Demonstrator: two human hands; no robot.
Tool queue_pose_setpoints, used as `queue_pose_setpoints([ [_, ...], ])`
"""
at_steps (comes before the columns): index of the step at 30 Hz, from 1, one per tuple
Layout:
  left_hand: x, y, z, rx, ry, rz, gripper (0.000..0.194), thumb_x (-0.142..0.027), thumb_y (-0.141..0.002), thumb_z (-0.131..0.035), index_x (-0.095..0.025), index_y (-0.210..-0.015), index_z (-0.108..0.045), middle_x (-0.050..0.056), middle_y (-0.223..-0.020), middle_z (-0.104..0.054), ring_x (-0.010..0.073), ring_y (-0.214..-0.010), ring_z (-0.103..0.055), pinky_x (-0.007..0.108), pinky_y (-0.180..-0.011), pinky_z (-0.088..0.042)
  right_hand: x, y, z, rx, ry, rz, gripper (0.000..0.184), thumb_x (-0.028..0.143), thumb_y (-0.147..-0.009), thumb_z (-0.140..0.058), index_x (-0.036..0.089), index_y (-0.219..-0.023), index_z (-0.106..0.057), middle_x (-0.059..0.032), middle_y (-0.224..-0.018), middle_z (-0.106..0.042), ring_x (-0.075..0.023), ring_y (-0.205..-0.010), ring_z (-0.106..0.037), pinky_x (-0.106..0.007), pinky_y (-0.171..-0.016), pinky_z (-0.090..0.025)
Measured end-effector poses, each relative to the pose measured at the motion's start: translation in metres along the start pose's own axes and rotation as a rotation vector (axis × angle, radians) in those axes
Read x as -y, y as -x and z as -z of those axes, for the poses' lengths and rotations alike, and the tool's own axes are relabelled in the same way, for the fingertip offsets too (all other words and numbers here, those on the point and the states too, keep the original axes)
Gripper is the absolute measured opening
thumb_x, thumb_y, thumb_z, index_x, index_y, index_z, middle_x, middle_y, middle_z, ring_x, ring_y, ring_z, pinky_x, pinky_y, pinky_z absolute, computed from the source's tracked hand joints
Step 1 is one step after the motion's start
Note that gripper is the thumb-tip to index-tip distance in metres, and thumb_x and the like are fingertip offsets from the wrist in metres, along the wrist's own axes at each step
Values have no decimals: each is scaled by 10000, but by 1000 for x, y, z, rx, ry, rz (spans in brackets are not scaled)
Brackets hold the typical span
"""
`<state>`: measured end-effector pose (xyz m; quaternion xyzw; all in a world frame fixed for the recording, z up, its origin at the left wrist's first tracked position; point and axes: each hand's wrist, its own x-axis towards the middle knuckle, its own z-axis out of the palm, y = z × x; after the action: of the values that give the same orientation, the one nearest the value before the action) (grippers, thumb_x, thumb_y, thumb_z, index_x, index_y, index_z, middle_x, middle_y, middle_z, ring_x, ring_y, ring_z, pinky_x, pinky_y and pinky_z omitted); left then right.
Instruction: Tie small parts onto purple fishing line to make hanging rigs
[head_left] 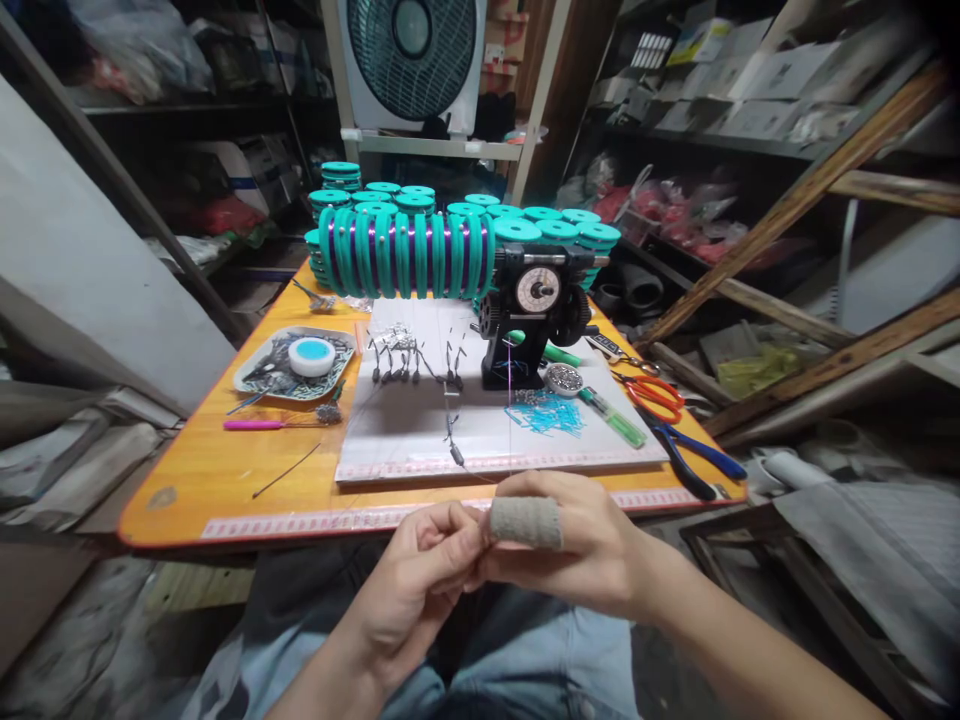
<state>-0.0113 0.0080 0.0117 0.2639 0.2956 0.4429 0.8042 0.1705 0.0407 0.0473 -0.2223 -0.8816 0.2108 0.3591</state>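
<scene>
My left hand [420,570] and my right hand [577,545] meet just in front of the orange table's near edge [225,480], above my lap. Both are closed in a pinch, fingertips touching. A grey fabric sleeve [526,522] covers my right index finger. A thin line [508,420] runs from my fingers up to the black winding machine with a dial [534,310]. What the fingertips pinch is too small to name. A small dark weight on a line [456,455] lies on the white board [420,440] just beyond my hands.
A row of teal spools [405,250] sits on the winder's shaft, with stacks of teal spools [555,230] behind. A tray of small parts [296,362], a pink tool [255,424], orange scissors [656,392], blue pliers [694,455] and blue pins [547,415] lie around. Shelves flank both sides.
</scene>
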Motion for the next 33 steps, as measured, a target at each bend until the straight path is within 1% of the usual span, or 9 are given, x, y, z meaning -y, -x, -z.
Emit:
queue_pose_setpoints([
  [4, 1, 1, 2, 6, -201, -145, 322, -388, -795, -758, -138, -668, -597, 36, -776, -561, 96, -641, -478, 212, -603, -406, 4, -2, -4, 25, -144, -125, 87, 270, -925, -649, 197, -893, -686, -5, -760, -643, -122, -613, -605, -221, -540, -506],
  [8, 4, 5, 6, -178, -975, -800, 126, -124, -889, -615, -172, -773, -623, 57, -889, -585, 156, -821, -604, 245, -709, -489, 2, -12, -9, -119, -97, -131, 133, 200, -962, -575, 196, -909, -698, -40, -859, -612, -141, -744, -615, -244, -637, -525],
  [12, 5, 5, 7, -45, -1523, -1317, 238, 53, -825, -582, -133, -965, -630, 104, -912, -674, 195, -825, -657, 296, -753, -536, -5, -20, -12, -159, 15, -136, 160, 157, -962, -556, 200, -898, -696, -46, -854, -605, -149, -768, -600, -259, -666, -507],
  [14, 4, 5, 5, 3, -1473, -1251, 235, 59, -831, -562, -132, -954, -622, 118, -922, -692, 202, -845, -666, 300, -750, -537, -8, -16, -12, -153, 50, -129, 149, 150, -960, -550, 198, -901, -678, -40, -833, -605, -142, -718, -586, -249, -628, -498],
  [20, 2, 4, -4, -95, -362, -272, 256, -275, -847, -704, -155, -663, -572, 24, -750, -577, 100, -639, -505, 203, -573, -409, -4, 1, 0, -43, 123, 165, 162, 77, -885, -515, 191, -973, -590, -55, -863, -647, -167, -744, -610, -273, -633, -537],
  [23, 4, 3, -6, -49, -42, -27, 323, -352, -766, -793, -134, -651, -585, -50, -580, -428, 45, -503, -291, 180, -520, -305, 0, 0, 2, 3, 111, 123, 48, 145, -898, -589, 190, -905, -605, -2, -723, -624, -143, -668, -615, -233, -585, -532],
  [26, 4, 1, -6, -25, 30, 4, 331, -345, -739, -822, -130, -637, -592, -96, -493, -303, 37, -475, -194, 175, -522, -282, 2, 0, 2, -39, 76, 69, 28, 185, -905, -618, 182, -882, -633, -13, -734, -657, -129, -636, -637, -216, -549, -533],
  [29, 2, 0, -6, -10, -32, -51, 325, -357, -752, -808, -134, -643, -598, -51, -563, -413, 53, -512, -331, 184, -543, -325, 2, 3, 2, -1, 17, -3, 64, 238, -906, -644, 181, -884, -663, -25, -770, -671, -127, -612, -632, -220, -509, -521],
  [33, 0, 2, -3, -89, -555, -423, 236, -289, -855, -702, -158, -678, -617, 59, -892, -565, 167, -847, -588, 244, -695, -472, 3, 4, -2, -19, -134, -171, 57, 253, -914, -656, 208, -944, -673, 18, -706, -605, -123, -594, -600, -204, -476, -501],
])
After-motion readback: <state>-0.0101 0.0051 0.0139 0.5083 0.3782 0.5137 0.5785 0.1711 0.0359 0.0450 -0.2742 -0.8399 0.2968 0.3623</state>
